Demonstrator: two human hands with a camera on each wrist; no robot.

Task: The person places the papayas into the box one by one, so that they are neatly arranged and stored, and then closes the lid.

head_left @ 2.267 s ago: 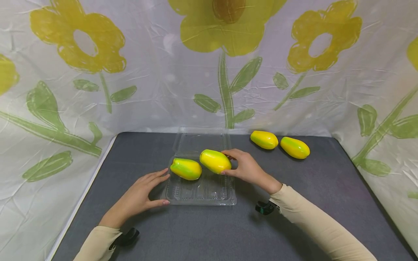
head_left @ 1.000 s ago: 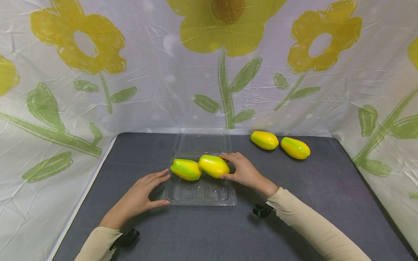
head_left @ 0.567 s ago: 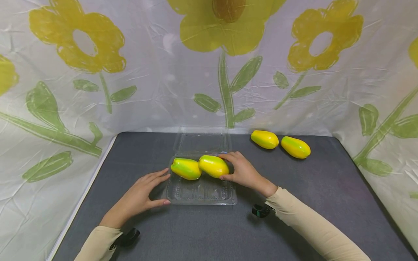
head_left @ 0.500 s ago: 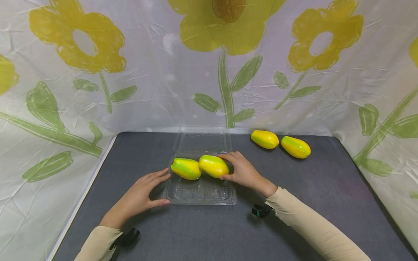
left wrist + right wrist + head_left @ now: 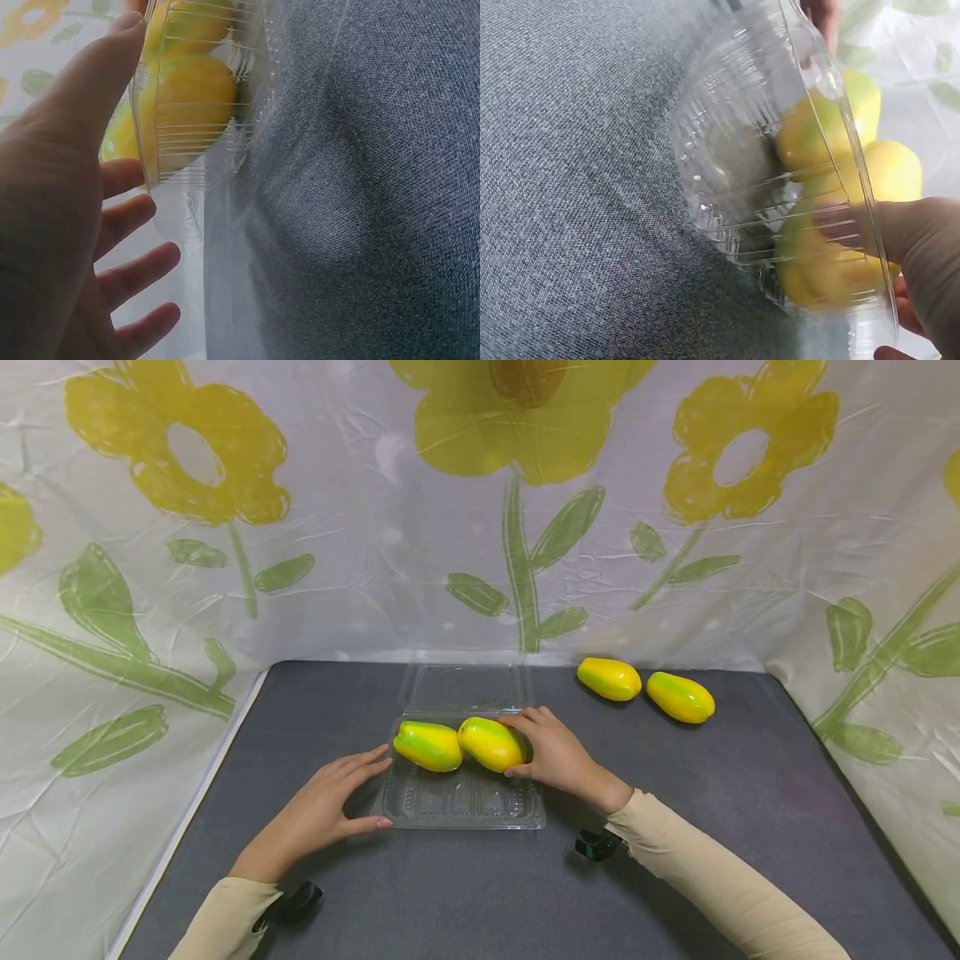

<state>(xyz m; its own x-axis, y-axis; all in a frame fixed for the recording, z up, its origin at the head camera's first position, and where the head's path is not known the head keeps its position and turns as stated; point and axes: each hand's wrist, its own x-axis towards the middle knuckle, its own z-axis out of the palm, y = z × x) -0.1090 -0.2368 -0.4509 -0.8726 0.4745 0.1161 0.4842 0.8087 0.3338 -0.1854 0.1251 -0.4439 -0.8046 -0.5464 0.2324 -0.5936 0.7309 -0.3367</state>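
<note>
Fingers [image 5: 141,277]: L hand [image 5: 318,810] spread, R hand [image 5: 561,758] pinching a yellow fruit [image 5: 491,745].
Flower cloth [image 5: 360,568] in back, gray table [image 5: 450,902], clear box [image 5: 465,810] w/ lid [image 5: 468,685] open. L hand's by box's L side. Yellow fruit's in box's back half, R of a 2nd fruit [image 5: 427,746]; 2 more fruits [image 5: 609,680] [image 5: 681,697] near table's far edge.

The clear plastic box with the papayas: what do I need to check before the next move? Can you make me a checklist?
1. Lid open: ok, folded back at the far side.
2. Left-side papaya inside the clear plastic box: ok.
3. Right hand off the right-side papaya: not ok, thumb and fingers hold it.
4. Left hand steadying the box: cannot tell; it is at the left edge, but pressure doesn't show.
5. Room in the box: ok, the near part is bare.
</note>
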